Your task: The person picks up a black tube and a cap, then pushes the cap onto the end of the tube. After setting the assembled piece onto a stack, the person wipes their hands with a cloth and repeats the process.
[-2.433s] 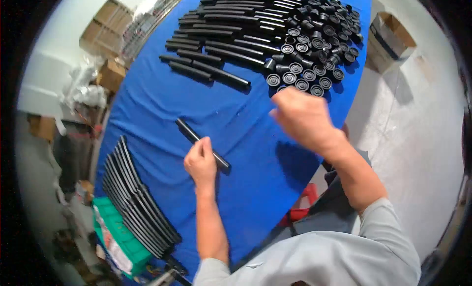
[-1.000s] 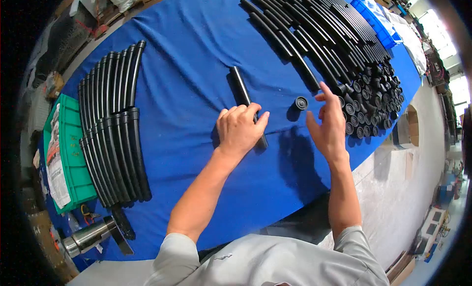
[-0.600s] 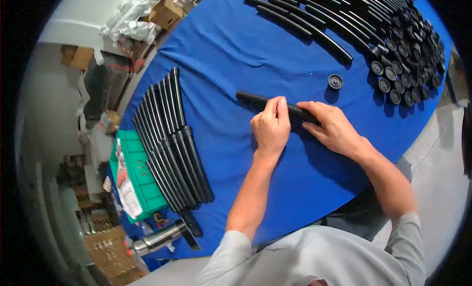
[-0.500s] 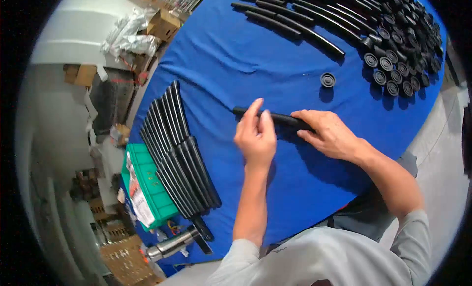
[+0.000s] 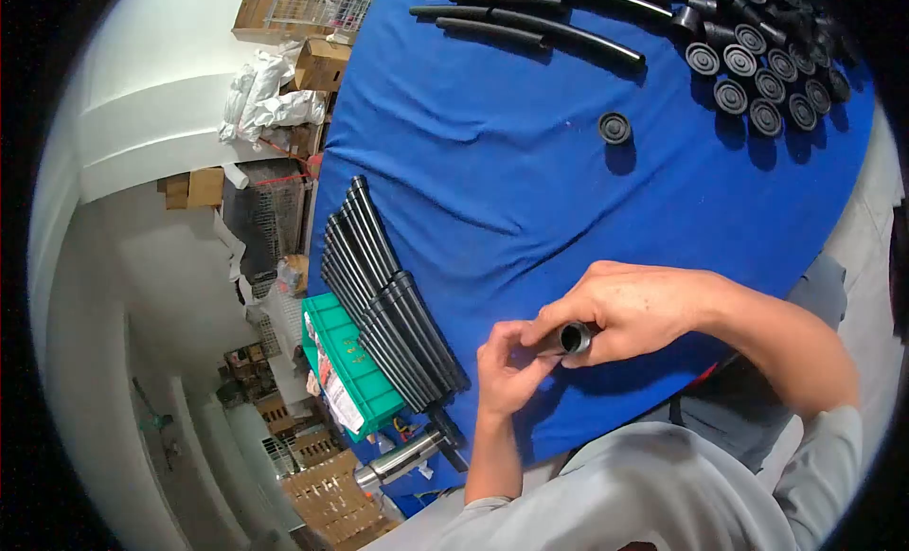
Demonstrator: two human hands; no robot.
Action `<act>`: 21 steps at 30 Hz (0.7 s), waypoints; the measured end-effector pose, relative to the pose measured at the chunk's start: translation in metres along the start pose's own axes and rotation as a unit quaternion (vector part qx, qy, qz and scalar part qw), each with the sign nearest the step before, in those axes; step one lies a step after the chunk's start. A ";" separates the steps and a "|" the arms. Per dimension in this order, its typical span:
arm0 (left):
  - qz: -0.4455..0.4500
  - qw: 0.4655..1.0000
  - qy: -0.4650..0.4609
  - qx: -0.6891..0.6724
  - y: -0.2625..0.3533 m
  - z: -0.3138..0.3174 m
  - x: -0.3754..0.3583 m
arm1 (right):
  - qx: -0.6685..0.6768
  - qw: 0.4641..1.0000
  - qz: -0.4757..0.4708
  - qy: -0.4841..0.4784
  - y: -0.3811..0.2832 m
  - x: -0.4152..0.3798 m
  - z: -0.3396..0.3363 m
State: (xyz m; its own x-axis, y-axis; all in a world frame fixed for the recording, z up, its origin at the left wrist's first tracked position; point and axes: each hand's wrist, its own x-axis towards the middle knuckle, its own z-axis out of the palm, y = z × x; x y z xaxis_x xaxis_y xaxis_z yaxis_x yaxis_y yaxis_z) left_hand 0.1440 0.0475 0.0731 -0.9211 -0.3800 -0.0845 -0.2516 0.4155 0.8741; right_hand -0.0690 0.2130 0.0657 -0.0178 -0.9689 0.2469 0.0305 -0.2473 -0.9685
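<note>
Green bin [image 5: 367,379]: at the blue table's [image 5: 445,172] left edge.
Black tubes [image 5: 398,314]: two rows beside the bin.
Left hand [image 5: 507,371]: curled, gripping the held tube [image 5: 570,340].
Held tube: by the near edge; we see one open end.
Single cap [image 5: 614,128]: apart, beyond our hands.
Right hand [image 5: 634,310]: wrapped around the tube.
Cap pile [image 5: 765,70]: toward the right edge.

Blue cloth [image 5: 445,163] spreads wide here, creases running across it! At its left edge sits a green crate [image 5: 381,399], a pale printed sheet [image 5: 339,397] along its side, and near that a shiny metal cylinder [image 5: 400,463]. Farther left, crumpled white plastic [image 5: 260,101] crowds a cardboard box [image 5: 323,65], a wire rack [image 5: 333,4] just beyond, and grey floor [image 5: 866,196] shows far right!
</note>
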 end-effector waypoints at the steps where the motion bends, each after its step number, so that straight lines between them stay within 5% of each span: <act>1: -0.006 1.000 -0.014 0.002 0.002 -0.001 -0.001 | -0.018 0.999 0.017 -0.032 -0.003 0.000 -0.001; 7: -0.087 0.977 -0.107 -0.164 -0.010 -0.017 -0.012 | 0.002 1.000 0.019 -0.010 0.011 0.001 0.008; 21: -0.111 0.959 -0.116 -0.233 -0.028 -0.024 -0.025 | 0.019 0.999 0.035 0.018 0.016 0.004 0.012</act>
State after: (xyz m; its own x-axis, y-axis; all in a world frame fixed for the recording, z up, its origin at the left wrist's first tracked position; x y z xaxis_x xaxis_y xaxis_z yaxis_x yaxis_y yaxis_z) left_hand 0.1808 0.0254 0.0620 -0.9150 -0.2002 -0.3503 -0.3388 -0.0902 0.9365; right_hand -0.0567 0.2053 0.0512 -0.0499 -0.9830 0.1769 0.0716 -0.1801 -0.9810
